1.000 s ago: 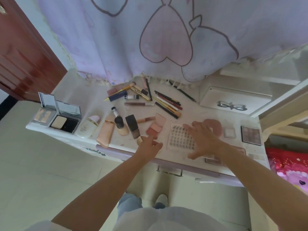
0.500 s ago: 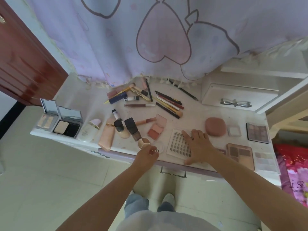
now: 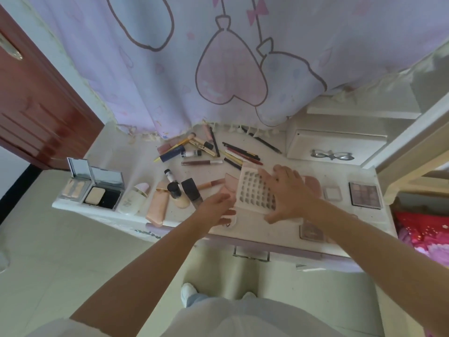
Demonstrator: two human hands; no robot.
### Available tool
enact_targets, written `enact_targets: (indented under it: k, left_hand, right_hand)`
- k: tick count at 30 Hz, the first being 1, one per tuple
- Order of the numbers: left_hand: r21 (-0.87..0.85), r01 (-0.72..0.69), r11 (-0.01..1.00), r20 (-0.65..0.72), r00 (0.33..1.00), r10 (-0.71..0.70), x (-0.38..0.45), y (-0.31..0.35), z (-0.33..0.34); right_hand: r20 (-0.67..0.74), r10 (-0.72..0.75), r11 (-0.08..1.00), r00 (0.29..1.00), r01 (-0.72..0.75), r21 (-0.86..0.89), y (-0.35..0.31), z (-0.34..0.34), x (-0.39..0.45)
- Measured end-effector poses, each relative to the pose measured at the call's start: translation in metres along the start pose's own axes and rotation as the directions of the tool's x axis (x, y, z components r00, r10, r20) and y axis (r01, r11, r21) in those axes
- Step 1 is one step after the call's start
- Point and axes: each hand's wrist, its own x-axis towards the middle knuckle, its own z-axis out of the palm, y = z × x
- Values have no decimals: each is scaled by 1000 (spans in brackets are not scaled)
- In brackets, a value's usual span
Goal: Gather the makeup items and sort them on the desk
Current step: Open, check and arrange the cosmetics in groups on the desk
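standing at a white desk (image 3: pixel 116 154) under a lilac curtain (image 3: pixel 218 57), a person works over scattered makeup. the right hand (image 3: pixel 289 193) lies spread, fingers straight, on a white grid palette (image 3: pixel 252 190) mid-desk. left of the palette, the left hand (image 3: pixel 216 210) hovers near the front edge, fingers loosely extended; whether it holds anything i cannot tell. behind the palette lie pencils (image 3: pixel 240 154); far left of it, two open compacts (image 3: pixel 94 188); right of it, a shadow palette (image 3: pixel 365 193). a red door (image 3: pixel 36 105) stands far left.
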Motion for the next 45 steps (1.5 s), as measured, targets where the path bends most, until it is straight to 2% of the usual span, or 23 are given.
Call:
enact_targets:
  k: [3, 7, 9, 11, 15, 18, 24, 29, 31, 33, 34, 36, 38, 40, 42, 45]
  left_hand:
    - [-208, -118, 971, 218, 962, 164, -12, 40, -4]
    - [-346, -273, 898, 379, 835, 400, -31, 94, -10]
    - [-367, -365, 856, 385, 778, 497, -39, 115, -13]
    - [-351, -462, 814, 339, 748, 571, -45, 135, -17]
    - [-197, -665, 720, 313, 653, 689, -55, 165, -26]
    - [-128, -726, 675, 343, 606, 717, -61, 178, -31]
    - [-213, -703, 679, 413, 565, 714, -66, 191, -35]
    - [-177, -665, 725, 458, 597, 659, -61, 191, -38]
    - [-136, -662, 737, 395, 646, 653, -56, 191, -36]
    - [-192, -602, 775, 374, 685, 625, -51, 190, -39]
    - [-263, -549, 793, 402, 685, 608, -49, 190, -41]
    - [-346, -493, 798, 488, 632, 602, -47, 188, -45]
    - [-224, -592, 774, 512, 605, 610, -46, 188, -47]
    - [-78, -689, 721, 472, 611, 635, -47, 189, -47]
    - [-40, -740, 671, 475, 577, 664, -47, 188, -50]
    - [-52, -753, 656, 474, 559, 680, -48, 185, -58]
  right_hand:
    - [-80, -4, 1000, 997, 2, -30, -1, -49, -12]
    - [-137, 32, 999, 990, -27, 36, -5, -109, -31]
    - [-191, 56, 995, 980, -38, 97, -9, -135, -39]
    - [-225, 69, 984, 972, -29, 177, -13, -157, -45]
    - [-258, 104, 961, 960, -29, 276, -25, -181, -57]
    - [-277, 122, 942, 953, -23, 335, -32, -189, -61]
    - [-274, 163, 849, 948, 7, 529, -39, -190, -60]
    - [-178, 243, 764, 954, -75, 640, -42, -184, -59]
    - [-144, 238, 707, 961, -69, 704, -43, -179, -58]
    - [-146, 223, 687, 964, -49, 725, -45, -176, -57]
    - [-155, 233, 677, 960, -46, 735, -46, -175, -56]
    - [-151, 272, 625, 950, -55, 779, -47, -173, -52]
    - [-140, 313, 647, 939, -103, 755, -50, -169, -49]
    - [-141, 338, 692, 930, -144, 707, -55, -165, -46]
    - [-159, 363, 705, 918, -159, 692, -61, -162, -44]
    - [-166, 369, 700, 915, -156, 697, -66, -156, -45]
